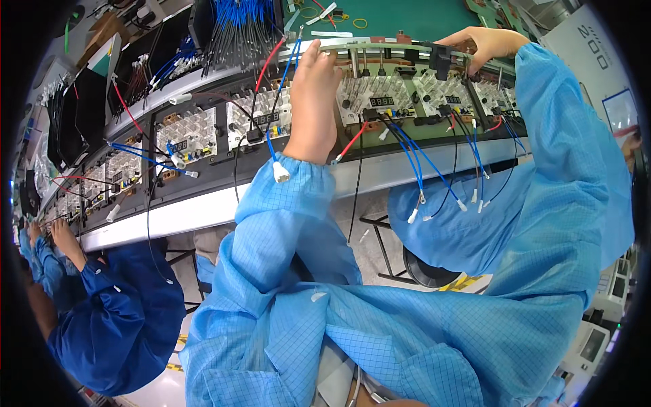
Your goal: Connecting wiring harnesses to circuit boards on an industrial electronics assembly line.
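Observation:
A long clear plate with posts beneath it (420, 47) stands over several circuit boards at the far side of the black fixture. My right hand (485, 46) grips its right part, thumb on the near side and fingers over the far edge, beside a black block (440, 62). My left hand (314, 102) is upright at the plate's left end, fingers stretched up and fingertips close to the edge; whether they press on it I cannot tell. Under the plate is a circuit board with a digit display (381, 102). Blue wires with white connectors (413, 159) hang off the near edge.
More circuit boards (186, 139) line the fixture to the left. A bundle of blue-and-black wires (244, 34) hangs behind them. The green mat (400, 19) holds rubber bands and scraps. A co-worker in dark blue (122, 315) works at the far left. A round stool (427, 271) stands below.

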### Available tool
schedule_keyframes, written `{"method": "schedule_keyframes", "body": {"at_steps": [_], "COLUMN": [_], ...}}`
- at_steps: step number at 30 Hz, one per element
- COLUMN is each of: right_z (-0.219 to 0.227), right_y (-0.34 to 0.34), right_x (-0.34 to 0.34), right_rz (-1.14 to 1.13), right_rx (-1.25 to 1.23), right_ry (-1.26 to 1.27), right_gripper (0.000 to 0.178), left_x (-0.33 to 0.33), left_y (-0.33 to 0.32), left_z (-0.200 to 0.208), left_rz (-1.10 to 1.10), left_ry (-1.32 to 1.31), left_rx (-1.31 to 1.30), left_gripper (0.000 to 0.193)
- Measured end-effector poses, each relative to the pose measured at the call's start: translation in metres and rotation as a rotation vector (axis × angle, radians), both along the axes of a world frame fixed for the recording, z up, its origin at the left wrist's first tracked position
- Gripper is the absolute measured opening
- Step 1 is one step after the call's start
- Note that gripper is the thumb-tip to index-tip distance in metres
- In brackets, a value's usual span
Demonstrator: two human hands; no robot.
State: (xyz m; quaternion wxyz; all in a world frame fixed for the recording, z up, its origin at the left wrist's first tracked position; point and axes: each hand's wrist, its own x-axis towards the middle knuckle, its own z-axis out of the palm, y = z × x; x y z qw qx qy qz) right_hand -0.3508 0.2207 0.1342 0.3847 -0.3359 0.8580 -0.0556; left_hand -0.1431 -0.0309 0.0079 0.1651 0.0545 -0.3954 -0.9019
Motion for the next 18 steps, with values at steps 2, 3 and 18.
{"method": "schedule_keyframes", "body": {"at_steps": [2, 3, 18], "right_z": [0.004, 0.005, -0.002], "right_y": [-0.003, -0.004, -0.01], "right_x": [-0.002, -0.004, -0.014], "right_rz": [0.015, 0.027, 0.037], "right_rx": [-0.002, -0.004, 0.006], "right_ry": [-0.002, -0.005, -0.064], "right_gripper": [0.089, 0.09, 0.093], "left_x": [-0.003, -0.005, -0.003], "left_y": [0.001, 0.002, 0.001], "left_z": [-0.001, -0.002, -0.008], "left_rz": [0.004, 0.005, -0.052], "left_ry": [-0.018, -0.013, 0.004], "left_rx": [0.003, -0.003, -0.032], "left_gripper": [0.046, 0.046, 0.054]}}
